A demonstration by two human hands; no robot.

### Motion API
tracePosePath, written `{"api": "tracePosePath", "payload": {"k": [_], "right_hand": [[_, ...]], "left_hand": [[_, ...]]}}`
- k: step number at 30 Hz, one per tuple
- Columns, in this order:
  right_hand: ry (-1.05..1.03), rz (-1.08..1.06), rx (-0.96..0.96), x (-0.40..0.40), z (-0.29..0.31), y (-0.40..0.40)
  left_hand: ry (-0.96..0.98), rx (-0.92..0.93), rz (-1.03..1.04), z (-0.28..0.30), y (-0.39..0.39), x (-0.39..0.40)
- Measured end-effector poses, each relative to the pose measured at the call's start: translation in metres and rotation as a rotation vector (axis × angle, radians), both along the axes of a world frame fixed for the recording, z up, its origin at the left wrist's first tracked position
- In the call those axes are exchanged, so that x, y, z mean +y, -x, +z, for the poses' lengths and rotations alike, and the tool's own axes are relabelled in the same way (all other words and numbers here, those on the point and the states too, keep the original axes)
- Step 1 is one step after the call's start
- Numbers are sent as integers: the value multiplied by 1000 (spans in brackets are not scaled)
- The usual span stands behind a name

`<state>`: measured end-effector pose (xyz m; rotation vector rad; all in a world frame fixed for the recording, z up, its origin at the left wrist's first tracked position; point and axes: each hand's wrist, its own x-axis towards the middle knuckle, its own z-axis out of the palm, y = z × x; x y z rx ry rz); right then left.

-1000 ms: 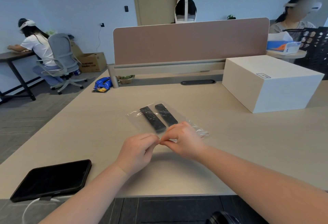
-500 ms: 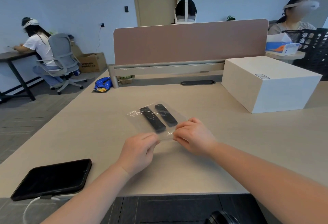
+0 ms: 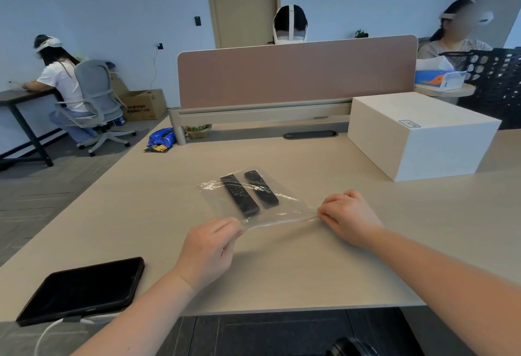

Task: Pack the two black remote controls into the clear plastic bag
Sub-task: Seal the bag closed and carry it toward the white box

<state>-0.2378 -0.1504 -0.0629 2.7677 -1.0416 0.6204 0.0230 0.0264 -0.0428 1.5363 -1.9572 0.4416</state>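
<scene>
Fingers (image 3: pixel 235 230) of the left hand (image 3: pixel 208 254) pinch the near-left corner of the clear plastic bag (image 3: pixel 253 203), while those of the right hand (image 3: pixel 348 216) pinch its near-right corner, so the open edge is stretched taut between them just below the middle of the frame. Both black remote controls (image 3: pixel 239 196) already lie inside, side by side and parallel, slanting toward the upper left; the bag rests on the table (image 3: pixel 141 214).

Judging from this, the mouth is being pressed closed. If the pull is uneven, the thin film could slip from a pinch or crease, leaving a gap in the seal; lifting it now might let the remotes slide toward the opening.

Glossy wrinkles catch light across the bag. A dark tablet (image 3: pixel 81 289) sits lower left, a white box (image 3: pixel 420 135) upper right.
</scene>
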Motion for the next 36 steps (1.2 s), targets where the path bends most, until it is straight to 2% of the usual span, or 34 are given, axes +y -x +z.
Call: {"api": "tracePosePath", "payload": {"k": [4, 7, 12, 14, 16, 19, 21, 23, 27, 31, 36], "right_hand": [[-88, -148, 76, -5, -5, 9], [-193, -254, 19, -8, -5, 22], [-318, -235, 13, 3, 3, 5], [-385, -216, -30, 6, 6, -7], [-448, -210, -96, 7, 10, -18], [-578, -241, -187, 3, 19, -35], [-669, -283, -245, -4, 24, -47], [-751, -314, -289, -11, 27, -60], [-832, -329, -290, -23, 24, -86], [-855, -277, -266, -31, 20, -99], [-787, -261, -353, -52, 13, -92]], "left_hand": [[5, 7, 54, -1, -3, -1], [-34, -16, 59, -5, -15, 3], [-228, -36, -49, -9, -13, 10], [-239, 14, -45, -4, -8, 11], [-218, 161, 67, 3, -1, 7], [-245, 354, 359, 5, -3, -16], [-400, 418, 491, 2, -7, -34], [-539, 427, 520, -5, -11, -50], [-598, 388, 452, -15, -5, -75], [-526, 376, 362, -18, 3, -98], [-482, 354, 252, -14, 14, -131]]}}
